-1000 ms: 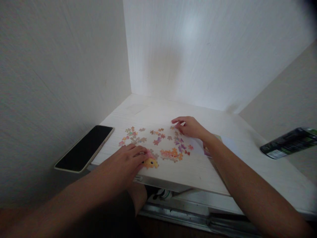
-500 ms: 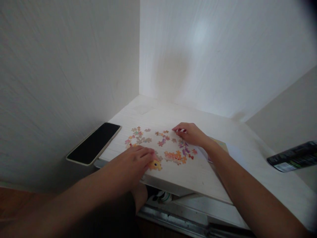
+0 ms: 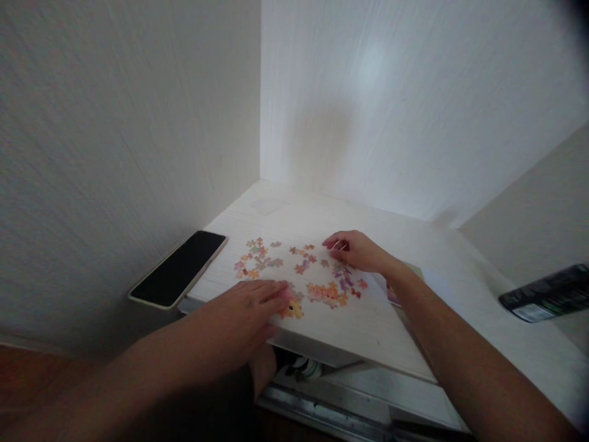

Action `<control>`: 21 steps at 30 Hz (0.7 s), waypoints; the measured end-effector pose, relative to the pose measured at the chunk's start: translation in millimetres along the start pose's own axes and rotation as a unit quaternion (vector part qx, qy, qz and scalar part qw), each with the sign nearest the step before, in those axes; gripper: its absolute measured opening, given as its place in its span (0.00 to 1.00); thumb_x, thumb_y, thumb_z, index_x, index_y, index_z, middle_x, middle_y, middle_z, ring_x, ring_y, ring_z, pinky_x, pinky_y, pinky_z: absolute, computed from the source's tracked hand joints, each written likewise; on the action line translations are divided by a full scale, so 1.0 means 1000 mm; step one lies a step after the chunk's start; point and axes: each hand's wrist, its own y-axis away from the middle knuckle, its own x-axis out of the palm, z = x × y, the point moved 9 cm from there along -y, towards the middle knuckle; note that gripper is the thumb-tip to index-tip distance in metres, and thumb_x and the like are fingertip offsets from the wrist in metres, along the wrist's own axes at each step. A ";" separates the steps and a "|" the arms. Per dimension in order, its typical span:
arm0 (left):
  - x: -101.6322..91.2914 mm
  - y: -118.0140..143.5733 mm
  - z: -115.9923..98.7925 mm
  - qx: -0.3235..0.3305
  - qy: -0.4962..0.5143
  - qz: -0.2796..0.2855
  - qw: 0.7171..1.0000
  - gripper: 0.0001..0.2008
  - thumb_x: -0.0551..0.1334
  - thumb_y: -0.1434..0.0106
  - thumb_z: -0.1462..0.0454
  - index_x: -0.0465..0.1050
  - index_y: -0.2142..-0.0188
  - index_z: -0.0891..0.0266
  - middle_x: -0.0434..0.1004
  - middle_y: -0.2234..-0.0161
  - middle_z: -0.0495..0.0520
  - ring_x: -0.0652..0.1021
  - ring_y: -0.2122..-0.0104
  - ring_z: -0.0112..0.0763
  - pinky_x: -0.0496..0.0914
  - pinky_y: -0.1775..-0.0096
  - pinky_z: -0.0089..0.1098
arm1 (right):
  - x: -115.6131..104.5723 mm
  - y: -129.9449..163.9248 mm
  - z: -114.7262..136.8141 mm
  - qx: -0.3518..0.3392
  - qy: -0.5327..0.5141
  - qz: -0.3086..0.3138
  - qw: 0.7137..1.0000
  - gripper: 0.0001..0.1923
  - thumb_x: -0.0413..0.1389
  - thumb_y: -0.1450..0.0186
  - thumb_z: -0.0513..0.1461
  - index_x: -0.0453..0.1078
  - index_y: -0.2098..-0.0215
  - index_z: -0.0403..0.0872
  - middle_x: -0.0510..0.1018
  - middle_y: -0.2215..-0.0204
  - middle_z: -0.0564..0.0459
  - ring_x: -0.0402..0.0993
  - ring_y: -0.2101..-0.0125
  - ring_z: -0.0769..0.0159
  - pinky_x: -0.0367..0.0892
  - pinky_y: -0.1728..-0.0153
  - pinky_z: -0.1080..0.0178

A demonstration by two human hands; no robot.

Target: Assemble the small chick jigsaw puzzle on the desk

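While the left hand [image 3: 246, 307] lay flat on joined puzzle pieces [image 3: 294, 307] near the tabletop [image 3: 368, 325] edge, the right hand [image 3: 356, 250] pinched a loose piece (sorting stage, apparently); fitting would demand careful alignment.

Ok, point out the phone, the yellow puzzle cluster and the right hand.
phone [image 3: 179, 270], head view, middle of its dark screen.
yellow puzzle cluster [image 3: 293, 310], head view, on the joined yellow pieces beside the left fingertips.
right hand [image 3: 359, 250], head view, back of the hand.
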 end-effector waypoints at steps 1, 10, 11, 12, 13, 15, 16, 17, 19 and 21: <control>0.000 0.001 0.000 0.000 0.002 -0.003 1.000 0.23 0.59 0.33 0.68 0.66 0.39 0.58 0.64 0.36 0.60 0.68 0.38 0.44 0.65 0.39 0.44 | -0.001 0.000 0.000 0.005 -0.011 -0.006 1.000 0.12 0.60 0.40 0.36 0.78 0.58 0.45 0.81 0.70 0.50 0.76 0.71 0.67 0.70 0.68 0.64; 0.005 0.003 -0.005 -0.002 0.001 0.015 1.000 0.29 0.62 0.33 0.62 0.59 0.35 0.59 0.59 0.34 0.61 0.62 0.35 0.47 0.60 0.37 0.45 | 0.047 0.007 0.058 0.044 -0.300 0.013 0.953 0.13 0.64 0.43 0.42 0.74 0.61 0.45 0.82 0.68 0.49 0.80 0.68 0.65 0.74 0.63 0.60; 0.005 0.004 -0.005 -0.003 0.000 0.017 1.000 0.28 0.61 0.33 0.62 0.59 0.35 0.59 0.58 0.34 0.62 0.61 0.35 0.48 0.59 0.37 0.45 | 0.054 0.009 0.067 0.038 -0.300 0.023 0.953 0.13 0.64 0.43 0.42 0.74 0.62 0.45 0.82 0.68 0.50 0.79 0.68 0.65 0.74 0.63 0.60; 0.005 0.004 -0.005 -0.004 -0.001 0.018 1.000 0.28 0.61 0.32 0.61 0.59 0.34 0.59 0.58 0.34 0.62 0.61 0.35 0.48 0.59 0.37 0.46 | 0.059 0.011 0.075 0.027 -0.294 0.029 0.955 0.13 0.64 0.43 0.41 0.74 0.62 0.45 0.82 0.67 0.50 0.79 0.68 0.66 0.74 0.63 0.60; 0.005 0.004 -0.005 -0.004 -0.002 0.018 1.000 0.28 0.60 0.32 0.61 0.59 0.35 0.59 0.59 0.34 0.62 0.61 0.35 0.48 0.59 0.37 0.46 | 0.062 0.012 0.080 0.018 -0.284 0.030 0.958 0.13 0.64 0.43 0.40 0.74 0.61 0.44 0.82 0.66 0.49 0.79 0.67 0.66 0.74 0.62 0.60; 0.005 0.003 -0.005 0.000 -0.003 0.015 1.000 0.27 0.60 0.32 0.61 0.59 0.35 0.59 0.60 0.34 0.62 0.62 0.35 0.48 0.59 0.37 0.46 | 0.066 0.014 0.084 0.007 -0.258 0.026 0.966 0.12 0.63 0.42 0.39 0.74 0.59 0.45 0.82 0.65 0.48 0.79 0.66 0.65 0.74 0.60 0.60; 0.004 0.003 -0.006 0.004 -0.002 0.012 1.000 0.27 0.60 0.32 0.61 0.59 0.35 0.59 0.61 0.35 0.62 0.63 0.36 0.48 0.59 0.37 0.46 | 0.067 0.014 0.083 0.005 -0.245 0.023 0.969 0.12 0.62 0.42 0.38 0.74 0.59 0.45 0.82 0.65 0.49 0.79 0.66 0.65 0.74 0.60 0.59; 0.003 0.003 -0.006 0.005 -0.001 0.011 1.000 0.26 0.60 0.32 0.61 0.60 0.35 0.59 0.61 0.35 0.62 0.63 0.36 0.48 0.59 0.37 0.46 | 0.068 0.015 0.083 0.005 -0.233 0.021 0.972 0.12 0.61 0.41 0.37 0.74 0.58 0.45 0.82 0.65 0.49 0.79 0.66 0.65 0.75 0.60 0.59; 0.002 0.002 -0.007 0.003 -0.002 0.010 1.000 0.26 0.60 0.32 0.61 0.60 0.36 0.59 0.61 0.35 0.62 0.64 0.36 0.48 0.59 0.38 0.46 | 0.070 0.014 0.081 0.005 -0.219 0.022 0.975 0.10 0.60 0.40 0.37 0.74 0.59 0.46 0.82 0.65 0.49 0.79 0.66 0.65 0.75 0.60 0.59; 0.002 0.002 -0.007 -0.002 -0.003 0.015 1.000 0.26 0.60 0.32 0.61 0.60 0.36 0.59 0.60 0.34 0.62 0.64 0.36 0.48 0.59 0.38 0.46 | 0.071 0.014 0.080 0.003 -0.219 0.021 0.975 0.10 0.60 0.40 0.37 0.74 0.59 0.46 0.82 0.65 0.49 0.79 0.66 0.65 0.75 0.60 0.59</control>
